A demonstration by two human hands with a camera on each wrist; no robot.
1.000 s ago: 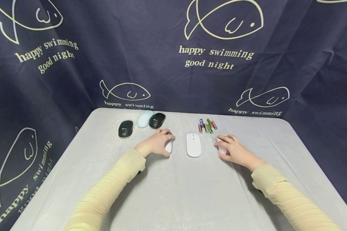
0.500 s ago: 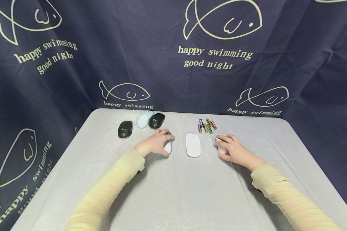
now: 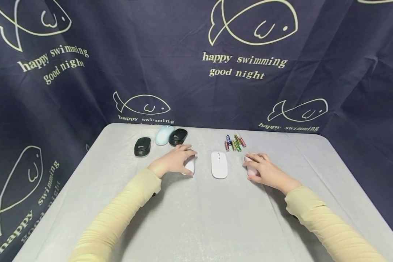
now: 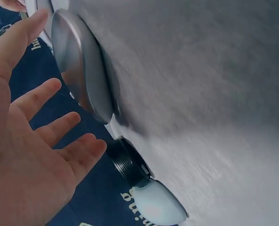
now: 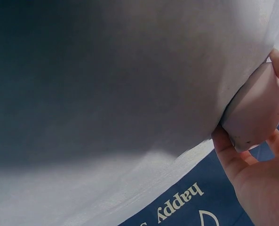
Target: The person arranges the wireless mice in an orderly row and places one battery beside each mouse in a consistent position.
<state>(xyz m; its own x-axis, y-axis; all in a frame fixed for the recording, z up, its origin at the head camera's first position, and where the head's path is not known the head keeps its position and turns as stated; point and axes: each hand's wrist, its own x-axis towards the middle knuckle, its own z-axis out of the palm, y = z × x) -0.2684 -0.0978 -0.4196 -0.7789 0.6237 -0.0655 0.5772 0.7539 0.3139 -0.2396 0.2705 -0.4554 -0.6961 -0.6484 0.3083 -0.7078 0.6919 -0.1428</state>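
My left hand (image 3: 174, 160) hovers over a white computer mouse (image 3: 190, 165). In the left wrist view its fingers are spread and stand apart from that mouse (image 4: 80, 66), which lies on the table. A pinkish-white mouse (image 3: 251, 168) sits in the grip of my right hand (image 3: 266, 170). The right wrist view shows thumb and fingers on both sides of this mouse (image 5: 257, 108), which is at the tabletop. Between the two hands lies another white mouse (image 3: 219, 165), untouched.
Behind my left hand stand two black mice, one farther left (image 3: 142, 146) and one nearer (image 3: 178, 137), with a light blue mouse (image 3: 164, 135) between them. Several small batteries (image 3: 235, 142) lie grouped toward the back of the table (image 3: 196, 218). A dark blue printed cloth (image 3: 190, 80) hangs behind.
My left hand has loosened from the white mouse and shifted slightly left, so more of the mouse shows. The right hand and the other things have stayed in place.
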